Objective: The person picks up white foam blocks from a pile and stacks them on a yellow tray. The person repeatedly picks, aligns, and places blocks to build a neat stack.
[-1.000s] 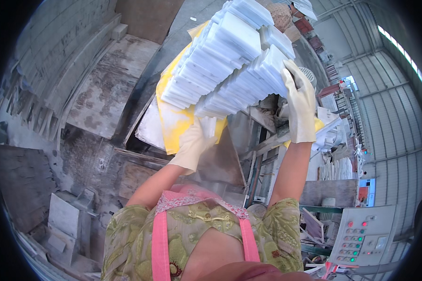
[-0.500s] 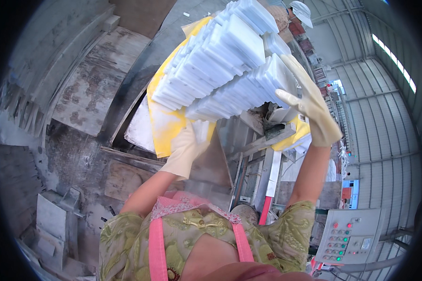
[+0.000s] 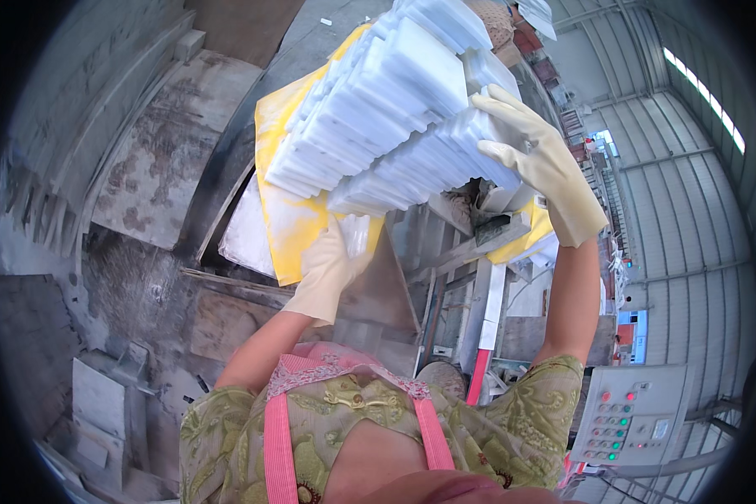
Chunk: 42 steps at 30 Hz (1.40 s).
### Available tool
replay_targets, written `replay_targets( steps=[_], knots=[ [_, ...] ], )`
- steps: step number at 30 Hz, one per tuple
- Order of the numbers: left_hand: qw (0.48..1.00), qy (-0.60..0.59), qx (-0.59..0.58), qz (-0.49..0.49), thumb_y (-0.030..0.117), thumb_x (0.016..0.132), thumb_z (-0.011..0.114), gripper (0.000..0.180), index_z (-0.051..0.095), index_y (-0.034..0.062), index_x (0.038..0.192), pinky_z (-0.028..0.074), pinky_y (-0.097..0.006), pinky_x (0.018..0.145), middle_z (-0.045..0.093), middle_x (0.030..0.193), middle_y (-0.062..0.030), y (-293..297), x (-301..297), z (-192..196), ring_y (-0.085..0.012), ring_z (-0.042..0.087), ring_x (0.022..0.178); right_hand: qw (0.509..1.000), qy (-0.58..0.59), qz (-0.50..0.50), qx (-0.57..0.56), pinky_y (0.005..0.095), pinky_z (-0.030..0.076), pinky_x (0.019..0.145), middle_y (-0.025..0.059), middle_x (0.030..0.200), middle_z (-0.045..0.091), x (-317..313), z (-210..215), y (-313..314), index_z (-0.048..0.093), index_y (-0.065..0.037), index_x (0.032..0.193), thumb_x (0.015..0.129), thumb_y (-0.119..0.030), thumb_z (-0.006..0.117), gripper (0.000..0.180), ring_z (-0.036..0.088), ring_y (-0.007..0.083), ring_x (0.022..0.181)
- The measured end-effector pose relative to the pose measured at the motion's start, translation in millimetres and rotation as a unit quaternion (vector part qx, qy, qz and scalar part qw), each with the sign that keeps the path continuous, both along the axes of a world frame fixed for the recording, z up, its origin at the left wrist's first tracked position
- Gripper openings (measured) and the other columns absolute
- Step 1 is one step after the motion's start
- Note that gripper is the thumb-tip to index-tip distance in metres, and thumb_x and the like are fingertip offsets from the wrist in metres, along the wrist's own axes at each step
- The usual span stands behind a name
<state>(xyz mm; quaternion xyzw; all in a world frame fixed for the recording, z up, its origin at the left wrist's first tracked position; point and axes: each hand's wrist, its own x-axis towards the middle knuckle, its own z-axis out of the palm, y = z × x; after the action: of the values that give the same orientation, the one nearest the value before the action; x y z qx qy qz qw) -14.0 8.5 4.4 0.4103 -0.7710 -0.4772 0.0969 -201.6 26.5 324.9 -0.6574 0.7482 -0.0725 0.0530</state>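
Reached to both ends of a row of white slabs

Held the gloved right hand at the upper end of this row, open, with fingers and thumb spread apart before the end slabs; could not tell about firm contact there. Held the gloved left hand near the lower end, up against a whitish piece; could not tell a grip from a mere touch.

Saw the slabs packed face to face, just beside a second row on the left, with a yellow sheet showing below and along the left side. Noticed a pale board beside the sheet. Wore a green patterned top with pink straps. Saw, well apart at lower right, a grey control panel with lit buttons.
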Motion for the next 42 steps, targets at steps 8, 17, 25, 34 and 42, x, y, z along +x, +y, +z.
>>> replay_targets(
  steps=[8,17,25,34,42],
  knots=[
    [1.000,-0.004,-0.010,-0.015,0.051,0.075,0.079,0.117,0.021,-0.0143,0.152,0.055,-0.042,0.087,0.066,0.122,-0.0272,-1,2,0,-0.0371,0.070,0.103,0.992,-0.101,-0.043,0.063,0.0418,0.027,0.121,0.0166,0.156,0.045,-28,17,28,0.042,-0.012,0.156,0.073,-0.035,0.086,0.097,0.039,0.0290,0.146],
    [1.000,-0.002,-0.026,-0.012,0.054,0.077,0.078,0.118,0.020,-0.0143,0.153,0.055,-0.042,0.087,0.066,0.123,-0.0284,-1,5,3,-0.0370,0.069,0.103,0.996,0.060,-0.049,-0.049,0.0459,0.048,0.102,0.0210,0.127,0.067,-27,10,33,0.061,-0.010,0.138,0.080,-0.044,0.080,0.070,0.065,0.0378,0.116],
    [1.000,-0.020,0.004,-0.024,0.054,0.076,0.079,0.119,0.020,-0.0124,0.154,0.053,-0.042,0.091,0.066,0.123,-0.0282,-3,4,6,-0.0372,0.068,0.108,0.929,0.279,0.172,0.172,0.0493,0.031,0.122,0.0163,0.161,0.034,-5,47,-6,0.026,-0.011,0.160,0.053,-0.034,0.094,0.128,0.029,0.0402,0.149],
    [0.999,0.006,-0.037,0.009,0.051,0.072,0.078,0.110,0.027,-0.0077,0.150,0.055,-0.043,0.087,0.069,0.119,-0.0220,1,3,-3,-0.0357,0.070,0.103,0.939,0.193,0.216,0.186,0.0449,0.039,0.115,0.0185,0.148,0.050,-4,45,-25,0.033,-0.013,0.157,0.050,-0.022,0.095,0.124,0.045,0.0368,0.139],
    [0.999,-0.042,-0.024,-0.009,0.054,0.074,0.072,0.111,0.023,-0.0082,0.153,0.055,-0.042,0.086,0.069,0.118,-0.0219,-1,3,6,-0.0337,0.071,0.102,0.980,0.122,0.109,0.116,0.0451,0.039,0.113,0.0197,0.149,0.049,-9,28,4,0.040,-0.014,0.155,0.070,-0.040,0.089,0.101,0.047,0.0365,0.137]
  ],
)
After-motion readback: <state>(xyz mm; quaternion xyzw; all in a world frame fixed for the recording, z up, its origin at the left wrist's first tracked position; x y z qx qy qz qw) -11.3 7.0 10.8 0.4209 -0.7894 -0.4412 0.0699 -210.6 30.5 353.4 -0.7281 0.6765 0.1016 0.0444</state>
